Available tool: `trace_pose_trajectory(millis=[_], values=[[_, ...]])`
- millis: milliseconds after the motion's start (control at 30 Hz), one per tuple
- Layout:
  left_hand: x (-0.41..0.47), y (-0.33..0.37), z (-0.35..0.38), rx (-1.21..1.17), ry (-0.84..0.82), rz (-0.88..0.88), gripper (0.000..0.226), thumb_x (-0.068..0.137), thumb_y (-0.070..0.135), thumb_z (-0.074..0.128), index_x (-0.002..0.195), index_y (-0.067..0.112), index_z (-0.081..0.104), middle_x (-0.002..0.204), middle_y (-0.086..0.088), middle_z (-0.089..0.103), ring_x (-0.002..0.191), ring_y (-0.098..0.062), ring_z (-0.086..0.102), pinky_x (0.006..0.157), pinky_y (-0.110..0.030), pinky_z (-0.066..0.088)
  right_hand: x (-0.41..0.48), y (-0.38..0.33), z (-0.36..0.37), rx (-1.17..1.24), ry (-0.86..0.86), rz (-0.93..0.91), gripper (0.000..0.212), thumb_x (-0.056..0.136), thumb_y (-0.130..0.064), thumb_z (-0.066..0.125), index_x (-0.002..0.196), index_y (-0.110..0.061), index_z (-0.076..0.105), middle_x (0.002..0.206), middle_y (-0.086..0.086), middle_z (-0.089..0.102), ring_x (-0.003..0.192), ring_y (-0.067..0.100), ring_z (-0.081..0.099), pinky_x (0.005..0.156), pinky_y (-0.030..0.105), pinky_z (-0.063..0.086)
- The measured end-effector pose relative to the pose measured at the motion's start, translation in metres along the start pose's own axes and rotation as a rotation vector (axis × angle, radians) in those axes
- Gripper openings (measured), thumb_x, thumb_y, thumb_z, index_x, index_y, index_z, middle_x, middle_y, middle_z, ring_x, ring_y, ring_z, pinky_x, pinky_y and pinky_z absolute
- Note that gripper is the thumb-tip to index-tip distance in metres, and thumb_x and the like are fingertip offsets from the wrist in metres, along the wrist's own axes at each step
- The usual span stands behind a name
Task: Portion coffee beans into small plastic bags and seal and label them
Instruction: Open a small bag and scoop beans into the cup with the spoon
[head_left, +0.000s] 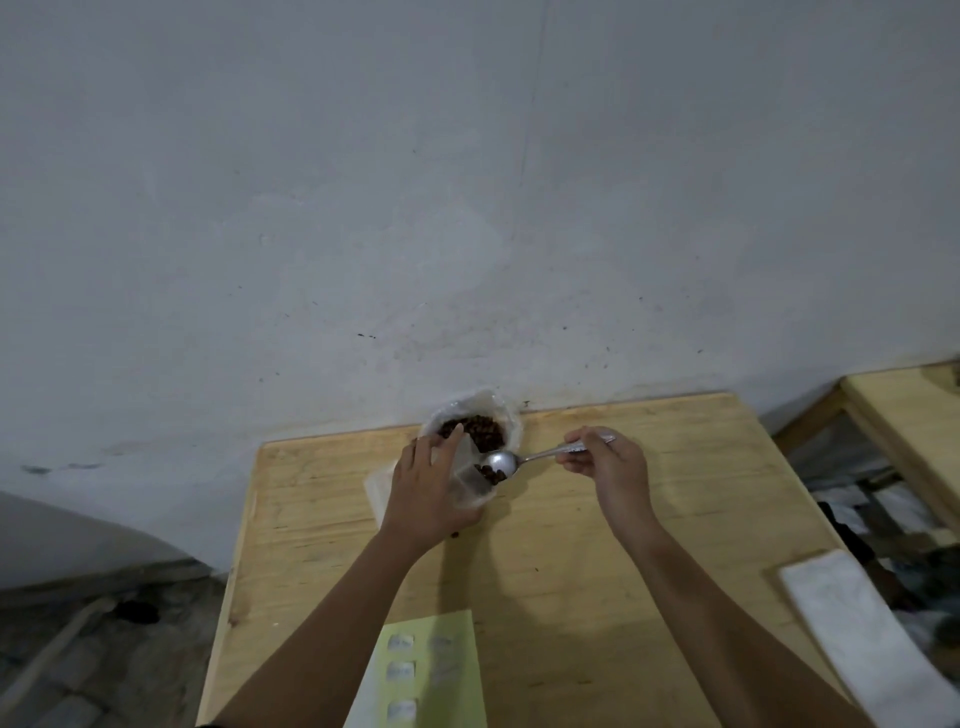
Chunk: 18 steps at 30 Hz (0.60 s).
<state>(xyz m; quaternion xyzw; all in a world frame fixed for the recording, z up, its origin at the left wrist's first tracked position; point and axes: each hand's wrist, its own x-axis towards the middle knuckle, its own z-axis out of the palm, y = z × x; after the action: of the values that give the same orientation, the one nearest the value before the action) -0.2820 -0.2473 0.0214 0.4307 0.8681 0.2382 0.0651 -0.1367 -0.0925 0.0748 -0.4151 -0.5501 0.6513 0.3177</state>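
A large clear bag of coffee beans (475, 427) stands open at the table's far edge against the wall. In front of it my left hand (428, 488) holds a small clear plastic bag (470, 480) upright with its mouth open. My right hand (605, 460) pinches the handle of a metal spoon (501, 462), whose bowl is tilted at the small bag's mouth with dark beans at its lower rim. A green label sheet (447, 670) with white stickers lies near the front edge between my forearms.
The wooden table (623, 545) butts against a grey wall. A white folded cloth or stack of bags (857, 634) lies at its right edge. More clear bags (376, 488) sit behind my left hand. Another wooden frame (893, 410) stands to the right.
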Motion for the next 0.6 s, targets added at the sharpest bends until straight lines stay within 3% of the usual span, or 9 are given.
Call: trace_pose_trajectory(millis=[200,367,467,600], values=[[-0.005,-0.011,-0.011,-0.05,-0.034,-0.021,0.099,0.064,0.047,0.074,0.146,0.025,0.023,0.134,-0.003,0.036,0.12,-0.021,0.033,0.1,-0.031,0.033,0.004,0.002,-0.008,0.016,0.095,-0.033,0.021,0.093,-0.003,0.049,0.079,-0.002,0.065,0.075,0.014,0.064,0.058,0.011,0.066,0.059,0.017,0.055],[-0.01,-0.023,-0.022,-0.059,-0.01,-0.054,0.099,0.063,0.046,0.075,0.145,0.026,0.025,0.13,-0.003,0.038,0.118,-0.022,0.034,0.098,-0.031,0.033,0.012,0.016,0.004,-0.022,0.094,-0.018,0.019,0.094,-0.006,0.049,0.084,-0.005,0.065,0.078,0.011,0.066,0.069,0.016,0.067,0.069,0.021,0.057],[-0.012,-0.037,-0.025,-0.053,0.015,-0.065,0.099,0.06,0.049,0.074,0.144,0.022,0.03,0.128,-0.006,0.042,0.116,-0.024,0.037,0.096,-0.035,0.035,0.014,0.026,0.019,-0.1,0.057,-0.05,0.018,0.097,-0.011,0.048,0.095,-0.002,0.064,0.083,0.005,0.066,0.08,0.019,0.066,0.079,0.027,0.055],[-0.016,-0.05,-0.03,-0.046,0.024,-0.089,0.099,0.062,0.043,0.079,0.145,0.022,0.029,0.129,-0.006,0.041,0.117,-0.023,0.036,0.097,-0.035,0.033,0.015,0.038,0.041,-0.209,-0.011,-0.061,0.024,0.097,-0.013,0.046,0.108,0.002,0.062,0.089,0.011,0.064,0.084,0.02,0.064,0.085,0.032,0.052]])
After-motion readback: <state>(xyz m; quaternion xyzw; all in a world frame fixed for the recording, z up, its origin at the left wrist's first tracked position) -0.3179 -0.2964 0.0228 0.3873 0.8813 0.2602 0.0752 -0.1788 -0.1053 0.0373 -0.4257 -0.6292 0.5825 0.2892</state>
